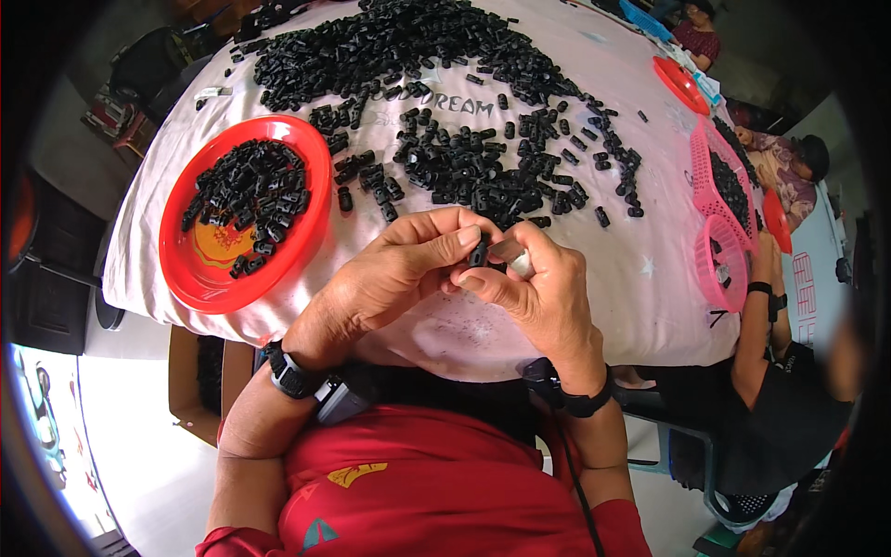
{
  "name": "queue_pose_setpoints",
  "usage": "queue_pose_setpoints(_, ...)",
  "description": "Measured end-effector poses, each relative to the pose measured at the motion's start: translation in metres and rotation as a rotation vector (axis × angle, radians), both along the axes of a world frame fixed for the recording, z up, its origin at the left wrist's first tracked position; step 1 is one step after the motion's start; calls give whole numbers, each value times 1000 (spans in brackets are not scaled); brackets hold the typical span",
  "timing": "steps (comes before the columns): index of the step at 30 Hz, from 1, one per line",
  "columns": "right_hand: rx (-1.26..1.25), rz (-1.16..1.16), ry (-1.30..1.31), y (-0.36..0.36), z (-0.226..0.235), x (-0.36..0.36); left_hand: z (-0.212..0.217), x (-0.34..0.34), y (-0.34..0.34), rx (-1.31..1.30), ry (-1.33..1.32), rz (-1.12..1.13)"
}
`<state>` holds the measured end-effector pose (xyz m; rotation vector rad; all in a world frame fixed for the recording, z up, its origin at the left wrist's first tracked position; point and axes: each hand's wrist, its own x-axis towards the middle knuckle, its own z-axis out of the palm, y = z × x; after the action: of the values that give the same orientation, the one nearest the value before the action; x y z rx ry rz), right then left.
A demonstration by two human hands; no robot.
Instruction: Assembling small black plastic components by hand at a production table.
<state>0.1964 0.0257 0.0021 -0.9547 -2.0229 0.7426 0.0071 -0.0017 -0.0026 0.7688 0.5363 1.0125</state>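
Over the near edge of the cloth-covered table, both my hands are closed and held close together. My left hand [399, 265] pinches a small black plastic part [479, 251] between thumb and fingers. In my right hand [548, 292] is a small flat blade [506, 250] with a whitish grip [522, 265], its tip close to the part. Whether the two touch, I cannot tell. Just beyond my fingers lies a loose spread of similar black parts [455, 162]. A red plastic basin [320, 200] with more of them stands left of my left hand.
A large heap of black parts [390, 46] covers the far side of the pale pink tablecloth [640, 325]. At the right edge are pink baskets [705, 176] and a red lid-like dish [680, 85]. A co-worker's arm [756, 316] reaches in there. Other people sit farther off. A cardboard box [190, 390] stands lower left.
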Motion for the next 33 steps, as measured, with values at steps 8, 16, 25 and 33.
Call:
queue_pose_setpoints(8,19,10,3,0,-2,-2,-3,-1,2,35,27,-12)
queue_pose_setpoints(16,22,-17,-104,1,2,5,-3,4,4,35,74,-7)
queue_pose_setpoints(25,-52,74,1,-4,3,-4,3,-2,0,88,131,112)
queue_pose_setpoints(33,-20,67,16,0,4,-3,15,-108,13,-126,-662,716)
